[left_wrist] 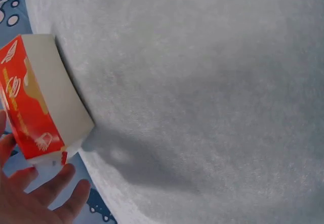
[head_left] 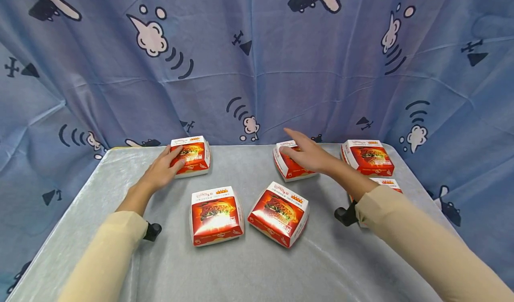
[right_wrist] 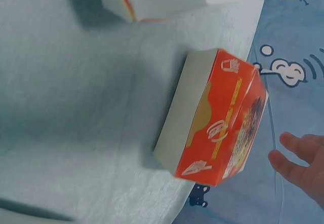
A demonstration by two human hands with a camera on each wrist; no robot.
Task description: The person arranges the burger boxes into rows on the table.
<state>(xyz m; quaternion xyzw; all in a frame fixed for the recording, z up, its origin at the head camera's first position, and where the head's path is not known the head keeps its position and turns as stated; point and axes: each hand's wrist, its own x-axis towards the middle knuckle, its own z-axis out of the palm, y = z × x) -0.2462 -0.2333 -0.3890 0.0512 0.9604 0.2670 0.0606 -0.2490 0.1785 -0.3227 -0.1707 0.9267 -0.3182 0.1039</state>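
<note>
At the back left of the table, a red-and-white burger box (head_left: 196, 159) lies with its burger picture up. My left hand (head_left: 160, 170) is at its left side, thumb and fingers spread along the edge. The left wrist view shows loosely extended fingers (left_wrist: 61, 183) right beside one end of that box (left_wrist: 55, 82). A second burger box (head_left: 296, 171) sits at the back, right of the middle. Over it is my right hand (head_left: 311, 155), fingers extended and partly covering it. In the right wrist view, the fingers (right_wrist: 291, 168) are apart from the box (right_wrist: 215, 127).
Two more burger boxes lie nearer the front, one fairly straight (head_left: 217, 217) and one turned askew (head_left: 279, 215). Another box (head_left: 369, 157) is at the back right, and one (head_left: 387, 184) is mostly hidden behind my right forearm. A patterned blue curtain (head_left: 209, 105) hangs behind the grey-covered table (head_left: 225, 275).
</note>
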